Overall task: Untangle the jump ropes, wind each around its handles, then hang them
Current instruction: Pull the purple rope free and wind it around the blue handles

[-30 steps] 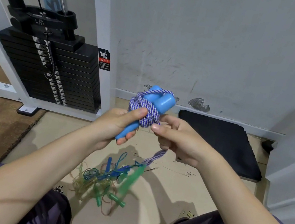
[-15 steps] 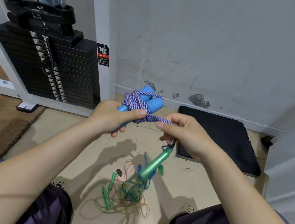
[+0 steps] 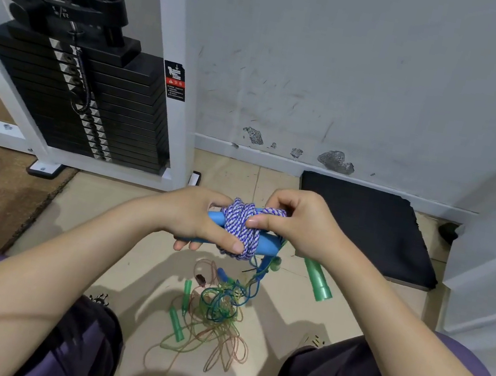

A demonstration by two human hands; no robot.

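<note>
Hands gripped one bundle: left hand (image 3: 198, 219) held the blue handles (image 3: 264, 246), right hand (image 3: 296, 226) pinched the wound rope (image 3: 241, 229); tangled ropes (image 3: 215, 311) lay at 6 o'clock on the floor (image 3: 135, 254).

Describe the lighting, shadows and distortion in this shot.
Head view: even, soft indoor light with no glare; the arms cast faint shadows on the floor around the tangled ropes. Wide-angle distortion bows the white frame post and stretches the forearms at the bottom edge. Both hands and the wound blue rope are sharp; the hanging green handle is slightly soft.

Black weight stack (image 3: 89, 103), warning sticker (image 3: 175, 80), dark floor mat (image 3: 366, 222), scuffed wall (image 3: 343, 72)
</note>
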